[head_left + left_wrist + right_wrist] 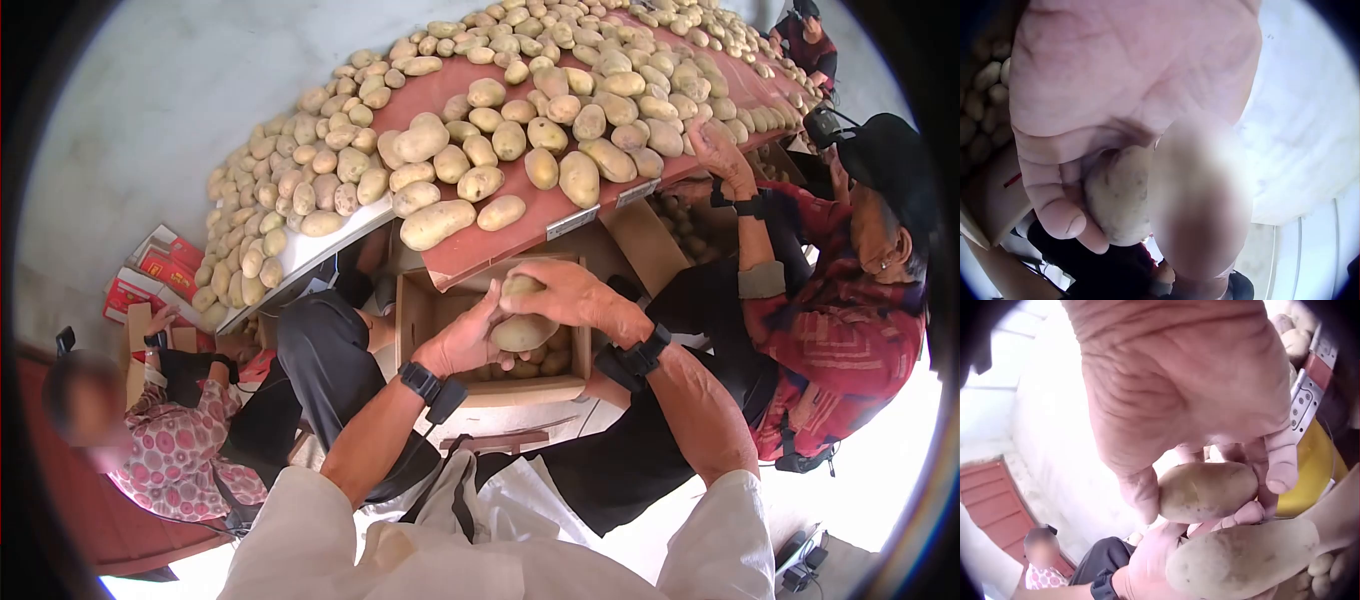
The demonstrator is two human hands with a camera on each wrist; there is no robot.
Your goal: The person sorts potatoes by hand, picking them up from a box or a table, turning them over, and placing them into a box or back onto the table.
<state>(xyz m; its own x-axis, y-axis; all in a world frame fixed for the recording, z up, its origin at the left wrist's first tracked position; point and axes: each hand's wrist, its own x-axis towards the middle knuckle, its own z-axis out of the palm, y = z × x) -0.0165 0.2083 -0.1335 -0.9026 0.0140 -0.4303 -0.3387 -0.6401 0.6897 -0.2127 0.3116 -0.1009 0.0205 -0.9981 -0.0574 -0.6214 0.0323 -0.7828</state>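
Two potatoes are held over an open cardboard box (pixel 520 394), just in front of the edge of a red table (pixel 462 262); the upper potato (pixel 1208 492) is gripped from above by the right hand (pixel 577 293), with the thumb set at one end and fingers bent round the other; the lower potato (pixel 1241 557) is cradled by the left hand (pixel 463 337), whose palm is turned up and whose fingers are curled about it (part of the left wrist view is hidden by a blurred patch); whether the two potatoes touch cannot be told; more potatoes (pixel 555 362) are seen inside the box, below the hands; a broad spread of potatoes (pixel 578 180) is borne by the table; a black device (pixel 446 400) is worn on the left wrist, and another (pixel 622 366) on the right; a seat is taken on the right by a person in a red patterned shirt (pixel 850 345), and on the left by one in a dotted top (pixel 178 450).
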